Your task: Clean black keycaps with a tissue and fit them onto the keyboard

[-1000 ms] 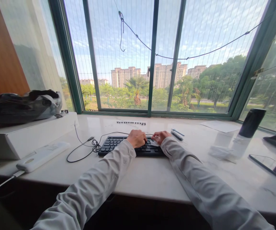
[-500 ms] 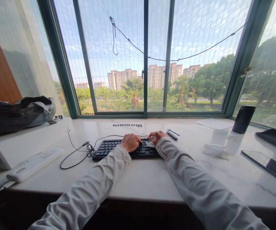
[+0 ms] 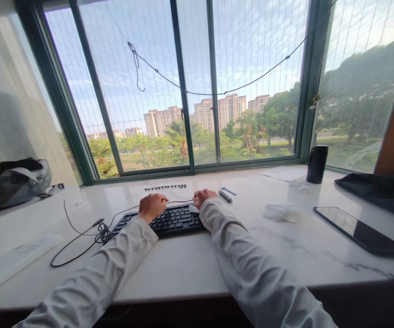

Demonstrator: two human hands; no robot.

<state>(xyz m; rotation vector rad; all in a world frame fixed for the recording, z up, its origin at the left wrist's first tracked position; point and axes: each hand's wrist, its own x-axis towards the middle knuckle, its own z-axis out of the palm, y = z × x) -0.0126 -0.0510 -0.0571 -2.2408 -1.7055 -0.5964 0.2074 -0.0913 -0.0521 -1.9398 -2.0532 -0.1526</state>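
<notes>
Black keyboard [image 3: 164,221], low-profile, dark keys, cable [image 3: 80,237] trailing off its left end, is seen lying on the white marble sill [image 3: 190,269] midway between front edge and window. Left hand [image 3: 152,207] is curled loosely over the back rows; right hand [image 3: 203,197] is pinched on something white at the back right corner, not identifiable.

Both arms in long sleeves, pale grey-white, thin smooth fabric with a slight sheen, soft wrinkles along the forearms. Left sleeve [image 3: 115,262] and right sleeve [image 3: 241,255] look the same cloth, same shirt or jacket. Plain cuffs, no buttons or markings visible, ending at the wrists. Left hand [image 3: 152,206] and right hand [image 3: 204,197] bare: no gloves, rings or watch visible. Rest of the body out of view.
</notes>
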